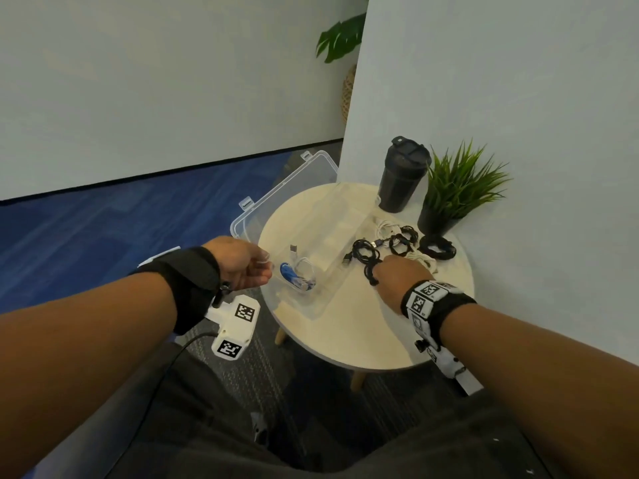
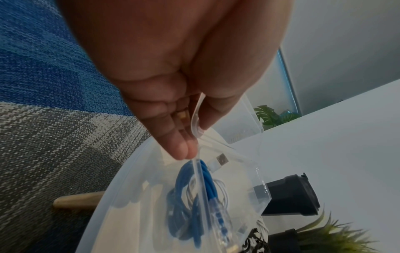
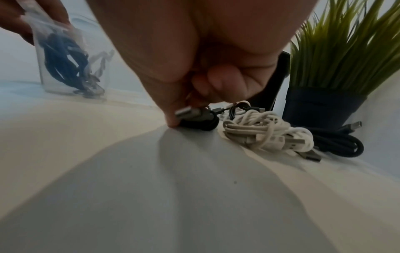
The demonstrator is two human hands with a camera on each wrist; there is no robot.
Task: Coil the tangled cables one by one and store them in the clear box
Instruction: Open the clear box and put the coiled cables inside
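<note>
Sitting across the round table (image 1: pixel 345 344) from its left edge toward the far side, a clear box (image 1: pixel 311 216), lid swung open past the left edge. Inside at its near-left corner, a coiled blue cable (image 1: pixel 294 276) with a white cable (image 1: pixel 304 262). Left hand (image 1: pixel 242 264) pinching the box's clear wall. Right hand (image 1: pixel 397 274) gripping a coiled black cable (image 3: pixel 201 119) near the right edge, beside a white bundle (image 3: pixel 266 133).

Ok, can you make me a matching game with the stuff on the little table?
Things:
1. blue cable
2. black tumbler
3. white cable bundle
4. left hand

Matches:
a. stands beside the potted plant
b. pinches the top of a clear bag
c. inside the clear bag
d. lies loose on the round table

Pairs: 1-c, 2-a, 3-d, 4-b
</note>
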